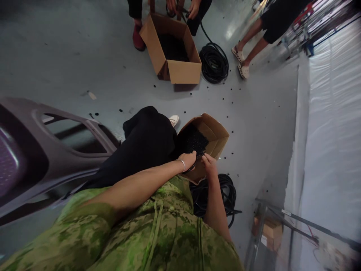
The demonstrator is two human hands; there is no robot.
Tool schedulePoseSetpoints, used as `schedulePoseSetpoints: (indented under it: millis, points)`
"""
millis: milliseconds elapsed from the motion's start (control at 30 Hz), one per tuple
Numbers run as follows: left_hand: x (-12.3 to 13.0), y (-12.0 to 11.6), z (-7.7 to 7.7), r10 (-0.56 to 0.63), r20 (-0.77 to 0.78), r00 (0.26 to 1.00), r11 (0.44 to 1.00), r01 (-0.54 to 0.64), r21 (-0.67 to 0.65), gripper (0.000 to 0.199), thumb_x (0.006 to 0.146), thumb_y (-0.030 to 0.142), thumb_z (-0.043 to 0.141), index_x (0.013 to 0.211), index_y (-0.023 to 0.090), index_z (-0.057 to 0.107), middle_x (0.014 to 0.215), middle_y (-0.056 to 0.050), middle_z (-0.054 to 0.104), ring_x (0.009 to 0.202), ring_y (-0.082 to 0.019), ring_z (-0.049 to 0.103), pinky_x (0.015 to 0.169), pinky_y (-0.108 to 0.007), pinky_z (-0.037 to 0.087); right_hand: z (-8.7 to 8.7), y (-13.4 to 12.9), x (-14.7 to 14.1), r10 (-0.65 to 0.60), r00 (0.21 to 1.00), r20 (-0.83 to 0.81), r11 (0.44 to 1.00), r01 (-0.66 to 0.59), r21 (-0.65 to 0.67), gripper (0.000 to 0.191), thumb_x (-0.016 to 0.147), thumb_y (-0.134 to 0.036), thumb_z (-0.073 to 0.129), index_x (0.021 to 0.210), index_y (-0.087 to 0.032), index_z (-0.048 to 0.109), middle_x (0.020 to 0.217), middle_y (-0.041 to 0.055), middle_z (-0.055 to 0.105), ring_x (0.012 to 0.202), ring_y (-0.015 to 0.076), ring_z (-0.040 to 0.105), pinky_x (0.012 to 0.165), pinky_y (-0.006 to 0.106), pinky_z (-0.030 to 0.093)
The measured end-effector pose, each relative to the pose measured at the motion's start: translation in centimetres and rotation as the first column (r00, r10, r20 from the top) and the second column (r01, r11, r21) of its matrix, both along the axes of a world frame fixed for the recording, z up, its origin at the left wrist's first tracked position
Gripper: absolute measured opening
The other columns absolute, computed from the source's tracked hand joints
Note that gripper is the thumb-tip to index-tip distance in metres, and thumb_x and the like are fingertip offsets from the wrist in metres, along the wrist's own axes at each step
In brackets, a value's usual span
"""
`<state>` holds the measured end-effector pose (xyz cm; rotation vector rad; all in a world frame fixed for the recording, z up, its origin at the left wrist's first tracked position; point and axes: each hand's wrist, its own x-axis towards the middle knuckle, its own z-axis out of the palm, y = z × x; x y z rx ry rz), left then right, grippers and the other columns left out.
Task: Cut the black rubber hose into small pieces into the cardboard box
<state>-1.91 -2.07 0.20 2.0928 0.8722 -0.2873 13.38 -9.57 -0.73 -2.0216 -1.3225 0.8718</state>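
Observation:
My left hand (188, 159), a silver bangle at its wrist, is closed over an open cardboard box (219, 140). Something dark with a curved outline shows beneath its fingers, too small and shaded to name. Just to its right, my right hand (209, 164) pinches what looks like the end of a thin black hose. A dark strand bridges the small gap between both hands. Inside the box lies a heap of small black pieces (197, 141). Below the box, partly behind my right forearm, a coil of black hose (228, 192) rests on the floor.
Opposite me, a co-worker's hands (194, 9) work above a larger cardboard box (184, 71) of black pieces, beside another hose coil (214, 62). Another person's legs (255, 37) stand upper right. A grey car-body panel (25, 120) is left; a metal frame (261, 226) stands lower right.

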Motion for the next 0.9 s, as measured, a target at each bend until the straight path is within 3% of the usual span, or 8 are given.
schedulePoseSetpoints:
  millis: [267,533,667,900]
  points:
    - [0.0,-0.1,0.3,-0.033,-0.026,0.999,0.998,0.035,0.06,0.034,0.079,0.022,0.056,0.109,0.006,0.052,0.097,-0.022,0.07,0.092,-0.031,0.07,0.076,-0.035,0.053,-0.7,0.4,1.7,0.108,0.969,0.221,0.992,-0.089,-0.094,0.035,0.087,-0.042,0.044,0.082,-0.019,0.069,0.071,0.0036,0.067,0.07,0.0191,0.059,0.067,0.027,0.044]
    - [0.0,0.0,0.5,-0.036,-0.011,0.999,0.993,0.037,0.116,0.032,0.084,0.025,0.051,0.109,0.005,0.054,0.096,-0.022,0.07,0.091,-0.034,0.07,0.075,-0.039,0.054,-1.7,0.5,1.2,0.049,0.936,0.35,0.996,-0.019,-0.088,0.036,0.088,-0.038,0.044,0.103,-0.02,0.072,0.091,0.0073,0.074,0.086,0.0221,0.066,0.079,0.031,0.049]
    - [-0.2,0.2,1.1,-0.023,0.015,1.0,0.994,0.021,0.109,0.033,0.088,0.028,0.045,0.113,0.008,0.051,0.095,-0.019,0.071,0.089,-0.033,0.07,0.074,-0.041,0.054,-1.4,0.7,1.2,0.034,0.931,0.364,0.998,-0.014,-0.059,0.036,0.09,-0.038,0.044,0.107,-0.021,0.071,0.098,0.0065,0.075,0.092,0.0214,0.067,0.084,0.031,0.05]
    - [-0.3,0.3,1.4,-0.034,0.018,0.999,0.996,0.032,0.08,0.036,0.089,0.029,0.045,0.12,0.011,0.046,0.098,-0.018,0.071,0.09,-0.03,0.07,0.076,-0.039,0.053,-0.4,0.9,1.6,0.16,0.895,0.417,0.987,-0.133,-0.093,0.031,0.09,-0.033,0.05,0.107,-0.02,0.072,0.109,0.0085,0.072,0.101,0.0219,0.066,0.089,0.03,0.049]
